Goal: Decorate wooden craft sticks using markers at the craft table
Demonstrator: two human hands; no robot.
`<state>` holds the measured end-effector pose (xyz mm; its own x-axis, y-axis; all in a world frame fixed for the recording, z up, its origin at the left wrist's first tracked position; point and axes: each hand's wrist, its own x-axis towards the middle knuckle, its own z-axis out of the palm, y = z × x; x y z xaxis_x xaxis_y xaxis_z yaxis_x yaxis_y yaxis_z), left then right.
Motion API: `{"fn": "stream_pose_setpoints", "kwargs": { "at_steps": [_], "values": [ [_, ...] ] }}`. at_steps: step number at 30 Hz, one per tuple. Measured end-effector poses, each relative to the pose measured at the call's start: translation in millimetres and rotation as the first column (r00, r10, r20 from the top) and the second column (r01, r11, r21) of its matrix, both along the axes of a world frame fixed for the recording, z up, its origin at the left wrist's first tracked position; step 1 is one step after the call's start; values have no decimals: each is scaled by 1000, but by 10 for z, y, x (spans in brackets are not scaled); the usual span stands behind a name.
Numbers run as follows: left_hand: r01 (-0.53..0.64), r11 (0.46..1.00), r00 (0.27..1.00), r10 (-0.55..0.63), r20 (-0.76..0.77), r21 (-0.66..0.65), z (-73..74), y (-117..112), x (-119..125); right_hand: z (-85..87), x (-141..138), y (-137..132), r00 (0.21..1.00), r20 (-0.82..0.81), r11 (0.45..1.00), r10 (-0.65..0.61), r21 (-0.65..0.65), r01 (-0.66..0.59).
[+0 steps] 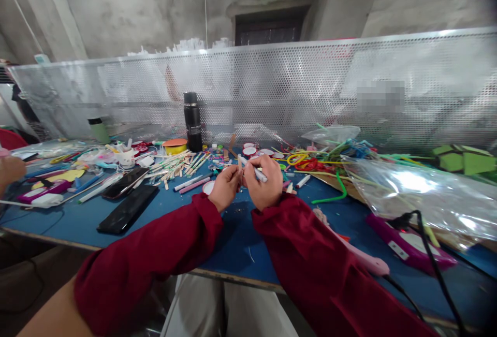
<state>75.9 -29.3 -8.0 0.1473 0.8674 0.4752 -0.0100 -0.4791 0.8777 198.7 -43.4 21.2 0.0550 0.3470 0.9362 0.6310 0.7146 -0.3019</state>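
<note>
My right hand (267, 184) is closed around a white marker pen (260, 174), whose barrel shows between the fingers. Close against it, my left hand (225, 189) is pinched at the fingertips; whatever it grips is small and mostly hidden. Both hands meet just above the blue table (233, 249). A white disc (208, 187) lies partly behind my left hand. Left of it rest a pink marker (194, 185) and a white one with a dark end. Another marker (303, 181) lies right of my right hand.
Two black phones (128, 208) and patterned sticks (186, 163) lie to the left. A black bottle (192, 122) stands by the perforated divider (272, 83). On the right are a pink-handled glue gun (367, 259), a purple power strip (411, 246) and clear plastic. Another person's hand (10, 169) shows far left.
</note>
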Motion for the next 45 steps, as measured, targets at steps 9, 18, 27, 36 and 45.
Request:
{"fn": "stream_pose_setpoints", "kwargs": {
  "at_steps": [9, 18, 27, 36, 45],
  "values": [
    [5, 1000, 1000, -5, 16, 2, 10, 4, 5, -2, 3, 2, 1000, -12, 1000, -22, 10, 22],
    [13, 1000, 999, -12, 50, -21, 32, -10, 9, 0, -1, -6, 1000, -15, 1000, -16, 20, 17],
    [8, 1000, 1000, -8, 18, 4, 13, 3, 3, -15, 13, 16, 999, -12, 999, -33, 16, 33],
    [17, 1000, 999, -17, 30, 0, -7, 13, 5, -2, 13, -4, 999, -9, 999, -37, 19, 37],
    [9, 1000, 1000, -9, 22, 2, 5, -4, 6, -7, 9, 6, 999, -11, 999, -30, 20, 31]
  ]
}}
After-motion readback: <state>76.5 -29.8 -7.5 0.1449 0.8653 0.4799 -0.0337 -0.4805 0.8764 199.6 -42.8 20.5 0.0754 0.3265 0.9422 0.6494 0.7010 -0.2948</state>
